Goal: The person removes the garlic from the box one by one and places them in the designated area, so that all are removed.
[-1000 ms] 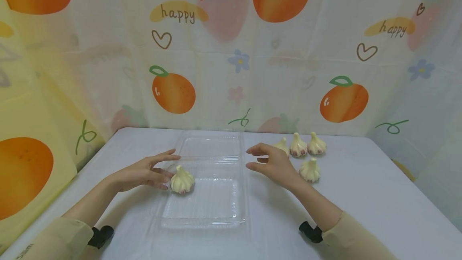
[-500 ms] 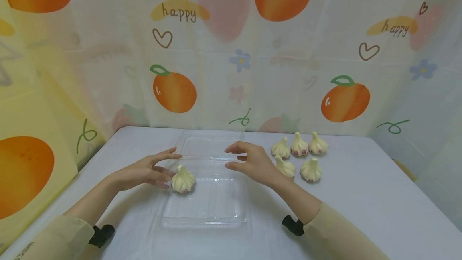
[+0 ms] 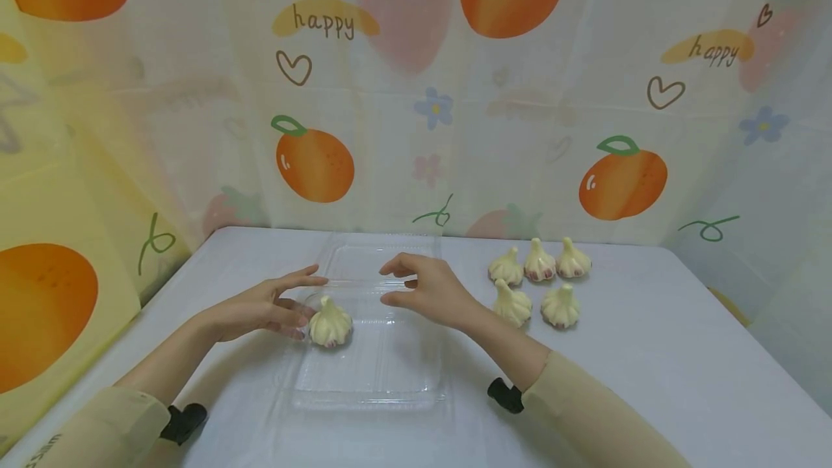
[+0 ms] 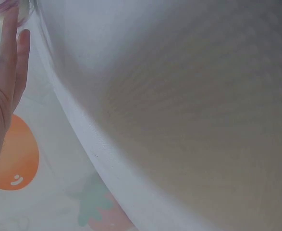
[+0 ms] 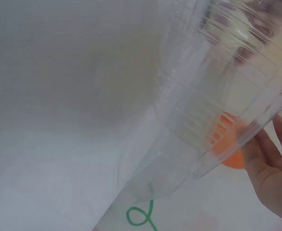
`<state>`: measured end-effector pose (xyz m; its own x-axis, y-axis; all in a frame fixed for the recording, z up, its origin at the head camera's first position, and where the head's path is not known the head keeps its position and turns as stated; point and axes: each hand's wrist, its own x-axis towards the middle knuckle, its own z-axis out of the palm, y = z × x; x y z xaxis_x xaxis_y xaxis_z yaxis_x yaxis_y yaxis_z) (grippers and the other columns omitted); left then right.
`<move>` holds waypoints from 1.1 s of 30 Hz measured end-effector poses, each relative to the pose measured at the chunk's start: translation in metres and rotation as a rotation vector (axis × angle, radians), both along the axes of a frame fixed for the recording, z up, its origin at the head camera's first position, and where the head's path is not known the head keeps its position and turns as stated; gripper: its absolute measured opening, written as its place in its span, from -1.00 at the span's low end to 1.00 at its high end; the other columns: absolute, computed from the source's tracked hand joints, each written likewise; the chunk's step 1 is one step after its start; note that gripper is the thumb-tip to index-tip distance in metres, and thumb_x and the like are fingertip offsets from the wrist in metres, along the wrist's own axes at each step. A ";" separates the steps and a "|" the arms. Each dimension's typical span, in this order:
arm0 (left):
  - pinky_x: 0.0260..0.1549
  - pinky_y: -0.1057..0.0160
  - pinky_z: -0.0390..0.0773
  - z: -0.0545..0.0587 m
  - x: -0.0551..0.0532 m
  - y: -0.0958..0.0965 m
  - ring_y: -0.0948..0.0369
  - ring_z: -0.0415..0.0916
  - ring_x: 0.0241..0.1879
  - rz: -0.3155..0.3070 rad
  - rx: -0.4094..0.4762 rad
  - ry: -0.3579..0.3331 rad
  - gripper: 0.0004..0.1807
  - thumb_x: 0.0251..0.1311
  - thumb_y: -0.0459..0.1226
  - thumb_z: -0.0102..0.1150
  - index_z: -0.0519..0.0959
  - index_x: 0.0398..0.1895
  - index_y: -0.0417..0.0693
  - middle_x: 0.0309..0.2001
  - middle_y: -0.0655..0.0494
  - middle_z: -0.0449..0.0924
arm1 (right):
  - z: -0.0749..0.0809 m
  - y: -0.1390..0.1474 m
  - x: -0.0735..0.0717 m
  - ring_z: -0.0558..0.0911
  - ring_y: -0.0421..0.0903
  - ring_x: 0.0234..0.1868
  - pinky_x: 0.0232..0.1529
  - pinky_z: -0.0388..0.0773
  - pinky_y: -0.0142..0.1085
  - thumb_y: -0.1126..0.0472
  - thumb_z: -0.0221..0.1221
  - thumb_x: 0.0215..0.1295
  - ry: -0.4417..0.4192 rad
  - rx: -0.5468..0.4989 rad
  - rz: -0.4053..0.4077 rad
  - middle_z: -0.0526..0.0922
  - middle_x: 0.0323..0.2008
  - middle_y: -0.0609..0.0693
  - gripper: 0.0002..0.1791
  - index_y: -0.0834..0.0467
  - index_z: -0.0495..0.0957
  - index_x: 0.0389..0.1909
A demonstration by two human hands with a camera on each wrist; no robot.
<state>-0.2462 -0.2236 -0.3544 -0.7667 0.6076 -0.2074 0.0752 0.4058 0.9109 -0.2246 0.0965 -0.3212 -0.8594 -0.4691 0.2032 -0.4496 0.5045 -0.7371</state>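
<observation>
A clear plastic clamshell box (image 3: 396,367) lies unfolded on the white table, its far half (image 3: 354,263) toward the back wall. One garlic bulb (image 3: 330,325) sits upright at the left of the near half. Beside that bulb, my left hand (image 3: 256,309) rests at the box's left edge with fingers extended; whether it touches the bulb I cannot tell. My right hand (image 3: 432,291) hovers over the right part of the box, thumb and fingers apart, holding nothing. In the right wrist view its fingers (image 5: 256,144) show near the clear plastic rim.
Several more garlic bulbs (image 3: 539,262) stand in two rows at the back right, with one bulb (image 3: 560,307) at the front right of the group. A patterned curtain (image 3: 383,107) hangs behind the white table (image 3: 637,367).
My right hand has moved left, from beside the box to above it, uncovering the garlic bulbs at the back right. The left hand and the bulb in the box stay put.
</observation>
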 end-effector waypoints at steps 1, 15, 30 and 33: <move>0.01 0.22 0.68 0.000 0.000 0.000 0.19 0.53 0.21 0.001 -0.003 0.002 -0.13 0.22 -0.28 0.28 0.08 0.56 -0.01 0.63 0.04 -0.47 | 0.001 -0.001 -0.001 0.61 -0.02 0.20 0.19 0.62 -0.20 0.16 0.36 0.20 0.004 0.009 0.004 0.68 0.08 -0.08 -0.63 0.04 0.60 0.04; 0.03 0.19 0.68 0.000 0.000 -0.001 0.22 0.53 0.19 -0.005 0.012 -0.009 -0.12 0.22 -0.28 0.28 0.06 0.56 -0.01 0.63 0.05 -0.48 | 0.009 -0.033 -0.016 0.61 0.02 0.18 0.12 0.63 -0.28 0.12 0.39 0.17 -0.019 0.168 0.137 0.67 0.12 -0.07 -0.56 0.07 0.58 0.07; 0.03 0.19 0.68 0.001 0.000 -0.001 0.27 0.55 0.15 -0.024 0.036 -0.015 -0.17 0.29 -0.30 0.19 0.03 0.57 -0.02 0.63 0.05 -0.50 | 0.000 -0.057 -0.017 0.62 0.04 0.19 0.03 0.60 -0.46 0.11 0.36 0.21 -0.053 0.205 0.202 0.63 0.18 0.02 -0.52 0.10 0.52 0.14; 0.03 0.18 0.68 0.001 0.000 -0.001 0.28 0.56 0.14 -0.025 0.035 -0.011 -0.18 0.30 -0.30 0.17 0.03 0.57 -0.02 0.63 0.04 -0.50 | -0.001 -0.060 -0.017 0.63 0.01 0.18 0.02 0.60 -0.48 0.10 0.35 0.22 -0.030 0.221 0.204 0.64 0.17 0.00 -0.52 0.09 0.52 0.15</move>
<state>-0.2464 -0.2242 -0.3539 -0.7488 0.6337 -0.1941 0.0745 0.3716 0.9254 -0.2417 0.0365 -0.3226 -0.7467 -0.6631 0.0525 -0.5381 0.5557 -0.6338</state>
